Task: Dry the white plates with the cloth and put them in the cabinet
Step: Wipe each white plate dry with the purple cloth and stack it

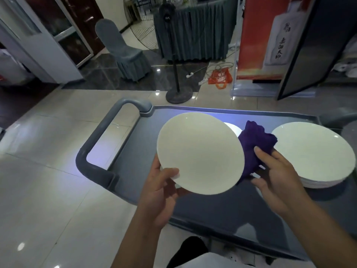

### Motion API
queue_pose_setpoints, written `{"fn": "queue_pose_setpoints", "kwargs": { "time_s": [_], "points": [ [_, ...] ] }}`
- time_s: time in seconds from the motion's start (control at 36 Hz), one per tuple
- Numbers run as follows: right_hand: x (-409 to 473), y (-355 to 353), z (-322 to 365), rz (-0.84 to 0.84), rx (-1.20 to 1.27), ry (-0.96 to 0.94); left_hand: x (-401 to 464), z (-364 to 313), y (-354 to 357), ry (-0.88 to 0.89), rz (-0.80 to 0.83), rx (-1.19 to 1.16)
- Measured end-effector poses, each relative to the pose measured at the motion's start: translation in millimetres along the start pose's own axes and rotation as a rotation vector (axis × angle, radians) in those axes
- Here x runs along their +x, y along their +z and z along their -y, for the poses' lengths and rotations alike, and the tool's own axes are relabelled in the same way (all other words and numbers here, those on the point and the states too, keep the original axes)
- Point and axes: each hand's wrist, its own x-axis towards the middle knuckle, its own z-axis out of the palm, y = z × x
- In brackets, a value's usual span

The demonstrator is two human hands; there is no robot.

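The person stands at a grey service cart (135, 167), its tray top carrying the plates. The left hand (162, 188) holds one white plate (199, 153) lifted above the cart's left half, tilted toward the camera, thumb curled over the near rim and the other fingers hidden behind it. The right hand (278, 180) clutches a bunched purple cloth (253, 144), thumb on top; the cloth lies against the plate's right edge, and its lower part disappears behind the plate, so how much of it touches the back I cannot tell.

On the cart's right side sits a stack of white plates (316, 153). Only the top one shows fully; thin rims peek out below at the near edge, too fine to count, and the stack's right edge is close to the picture's border. Behind the held plate, toward the cart's far edge, a sliver of another white plate (232, 128) shows in a bright glare; whether it is one plate or several is hidden.

The cart has one curved handle (100, 140) visible at its left end; the right end is cut off. Beyond it stand one covered chair (123, 51), a floor fan (173, 55) on a round base, an orange bag (220, 77) on the tiles, and a dark open door (316, 47) at the right, its inside not visible.
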Motion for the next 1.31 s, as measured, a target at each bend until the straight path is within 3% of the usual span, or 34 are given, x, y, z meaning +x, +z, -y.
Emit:
{"fn": "queue_pose_setpoints", "kwargs": {
  "time_s": [0.17, 0.28, 0.42, 0.5, 0.56, 0.75, 1.17, 1.22, 1.31],
  "points": [
    [-2, -14, 21, 0.008, -0.1, -0.066, -6, 10, 13, -0.001, 0.129, -0.003],
    [10, -11, 44, 0.022, -0.263, -0.29, -6, 11, 28, 0.044, 0.158, 0.044],
    [22, 17, 77, 0.334, -0.692, -0.823, -8, 5, 47, 0.094, 0.153, 0.054],
    [30, 46, 85, 0.495, -1.075, -0.958, -9, -4, 60, 0.135, 0.171, 0.085],
    [32, 61, 82, 0.531, -1.177, -0.919, -10, -11, 66, 0.154, 0.175, 0.103],
    [26, 71, 58, 0.554, -1.049, -0.8, -14, -19, 69, 0.172, 0.126, 0.136],
    [-4, -24, 56, 1.069, -1.084, -0.454, 0, -7, 61, 0.106, 0.048, 0.105],
    [-7, -39, 57, 1.013, -1.072, -0.426, 3, -6, 62, 0.108, 0.037, 0.112],
    [-13, -51, 53, 0.721, -0.956, -0.509, 6, -7, 62, 0.116, 0.008, 0.084]
  ]
}}
